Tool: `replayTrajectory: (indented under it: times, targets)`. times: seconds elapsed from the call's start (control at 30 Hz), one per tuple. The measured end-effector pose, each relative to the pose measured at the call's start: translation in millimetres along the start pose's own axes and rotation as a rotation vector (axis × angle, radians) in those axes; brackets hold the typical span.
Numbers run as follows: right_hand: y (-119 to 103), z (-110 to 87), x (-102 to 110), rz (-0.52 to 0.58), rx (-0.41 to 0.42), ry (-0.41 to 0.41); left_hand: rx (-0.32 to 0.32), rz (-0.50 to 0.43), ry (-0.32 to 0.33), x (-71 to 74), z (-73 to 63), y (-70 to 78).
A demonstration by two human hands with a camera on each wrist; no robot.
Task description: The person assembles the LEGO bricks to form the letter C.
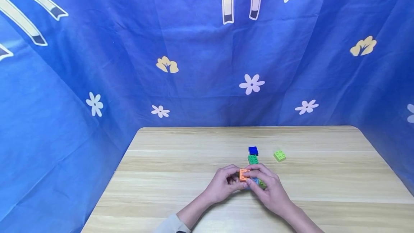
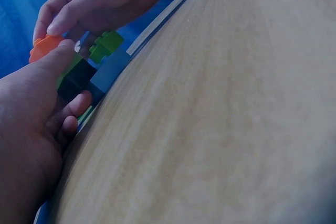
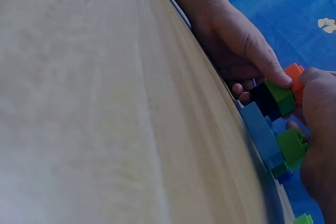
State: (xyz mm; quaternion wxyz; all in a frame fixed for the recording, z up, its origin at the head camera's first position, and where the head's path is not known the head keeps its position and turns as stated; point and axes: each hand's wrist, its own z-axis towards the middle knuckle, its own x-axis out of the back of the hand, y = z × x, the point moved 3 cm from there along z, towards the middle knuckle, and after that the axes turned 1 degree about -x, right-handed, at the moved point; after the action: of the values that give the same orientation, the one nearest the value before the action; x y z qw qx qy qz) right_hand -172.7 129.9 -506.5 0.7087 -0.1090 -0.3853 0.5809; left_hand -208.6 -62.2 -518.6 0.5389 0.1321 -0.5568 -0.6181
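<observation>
An orange toy building brick (image 1: 243,175) tops a small stack between the two hands. Below it come a green brick (image 3: 282,98) and a dark brick (image 3: 265,100), standing over one end of a long light-blue brick (image 3: 258,129). The left hand (image 1: 223,187) grips the stack from the left, thumb against the green brick. From the other side, the right hand (image 1: 271,191) pinches the orange brick with its fingers. A second green brick (image 2: 105,46) sits on the blue brick's other end. The fingers hide part of the stack in the head view.
Beyond the hands, a dark-blue brick (image 1: 253,150) and another green brick (image 1: 253,159) lie close together on the wooden table (image 1: 181,150). A lime-green brick (image 1: 280,155) lies to their right. Blue printed cloth (image 1: 200,92) hangs behind the table and at its sides.
</observation>
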Motion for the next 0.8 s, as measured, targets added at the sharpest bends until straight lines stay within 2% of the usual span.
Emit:
replayTrajectory:
  times: [0.27,0.8]
  targets:
    - [1.7,1.5,0.9,-0.014,-0.059,-0.028,0.058,0.004,-0.009,1.8,-0.1,-1.0]
    - [-0.9,7.6,4.5,-0.065,-0.054,-0.117,0.098,-0.046,0.015,1.9,1.0,-3.3]
